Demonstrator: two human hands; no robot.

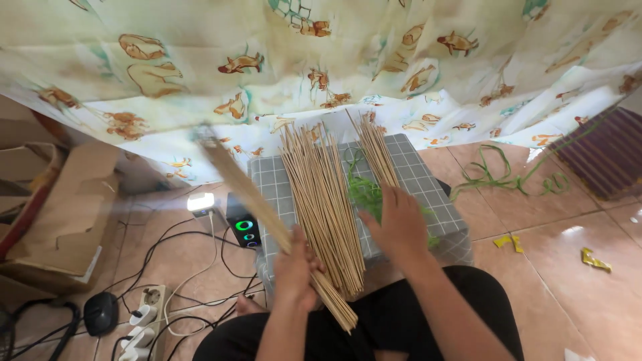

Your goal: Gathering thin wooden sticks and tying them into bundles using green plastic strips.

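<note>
My left hand (295,271) grips a bundle of thin bamboo sticks (254,200) that slants up and to the left, its far end blurred. My right hand (400,224) rests palm down on green plastic strips (364,190) lying on a grey checked box (428,194) in front of my lap. A large loose pile of bamboo sticks (324,200) lies on the box between my hands. A smaller bunch of sticks (376,152) lies further back, beside the green strips.
A patterned curtain (321,60) hangs behind the box. Cardboard boxes (60,214) stand at left. A power strip (144,321), cables and a small speaker with a green light (244,227) sit on the tiled floor. More green strips (508,177) and yellow scraps (595,259) lie at right.
</note>
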